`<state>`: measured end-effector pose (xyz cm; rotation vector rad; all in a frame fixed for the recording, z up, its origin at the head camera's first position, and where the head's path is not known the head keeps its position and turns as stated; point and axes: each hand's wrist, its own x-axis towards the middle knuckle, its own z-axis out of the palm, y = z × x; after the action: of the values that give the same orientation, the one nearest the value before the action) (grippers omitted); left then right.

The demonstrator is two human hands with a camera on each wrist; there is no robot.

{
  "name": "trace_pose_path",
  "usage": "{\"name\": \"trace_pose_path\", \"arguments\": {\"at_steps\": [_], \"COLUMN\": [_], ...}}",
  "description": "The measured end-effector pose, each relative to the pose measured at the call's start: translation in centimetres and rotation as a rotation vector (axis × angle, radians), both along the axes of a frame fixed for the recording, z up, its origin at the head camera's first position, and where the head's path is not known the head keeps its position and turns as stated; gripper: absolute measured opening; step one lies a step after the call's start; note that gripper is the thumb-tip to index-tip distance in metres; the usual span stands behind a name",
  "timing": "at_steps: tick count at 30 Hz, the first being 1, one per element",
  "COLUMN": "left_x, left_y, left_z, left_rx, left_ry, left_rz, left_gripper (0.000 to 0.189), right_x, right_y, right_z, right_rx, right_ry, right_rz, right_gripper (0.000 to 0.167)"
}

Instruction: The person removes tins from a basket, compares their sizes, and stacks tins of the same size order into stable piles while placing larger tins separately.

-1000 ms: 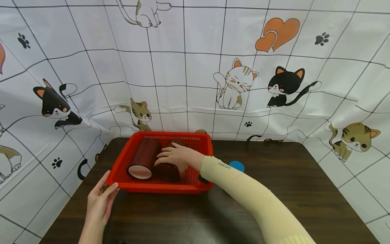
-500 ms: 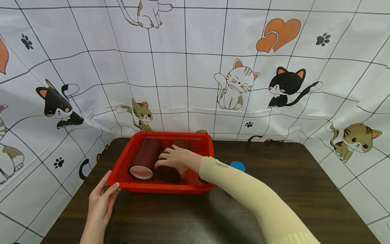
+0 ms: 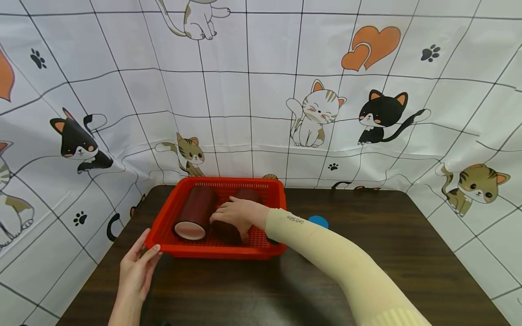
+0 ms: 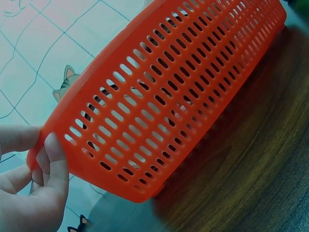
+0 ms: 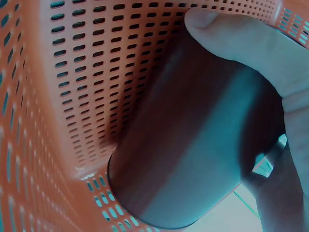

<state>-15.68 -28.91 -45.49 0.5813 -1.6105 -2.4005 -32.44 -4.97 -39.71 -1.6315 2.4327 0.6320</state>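
Observation:
A red plastic basket [image 3: 216,252] with slotted walls stands on the table. My left hand [image 3: 133,276] pinches its near left corner, with the thumb on the outer wall in the left wrist view. Inside lies a dark red-brown cylinder [image 3: 196,204] with a pale round end facing me. To its right is a second brown cylinder [image 5: 183,140], also lying down. My right hand [image 3: 237,214] grips this one from above, fingers over its far side and thumb near its end. In the head view that hand covers the cylinder's middle.
A blue round object [image 3: 318,221] lies on the dark wooden table [image 3: 367,240], right of the basket and behind the right forearm. A cat-print sheet [image 3: 265,90] hangs behind and along the sides of the table.
My right hand and the cylinder under it have shifted slightly right, widening the gap to the other cylinder. Its fingers have curled further down. The left hand keeps its hold on the corner.

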Motion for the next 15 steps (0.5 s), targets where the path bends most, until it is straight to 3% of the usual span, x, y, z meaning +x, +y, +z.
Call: {"name": "trace_pose_path", "arguments": {"at_steps": [11, 15], "left_x": [-0.1, -0.2], "left_y": [0.0, 0.0], "left_z": [-0.1, 0.0], "left_rx": [0.001, 0.006], "left_ry": [0.005, -0.004], "left_rz": [-0.006, 0.000], "left_gripper": [0.071, 0.071], "right_x": [-0.9, -0.8], "right_y": [1.5, 1.9], "right_z": [1.7, 2.4], "right_rx": [-0.285, -0.316], "right_ry": [-0.241, -0.307], "right_rz": [-0.145, -0.170], "right_gripper": [0.108, 0.119]}}
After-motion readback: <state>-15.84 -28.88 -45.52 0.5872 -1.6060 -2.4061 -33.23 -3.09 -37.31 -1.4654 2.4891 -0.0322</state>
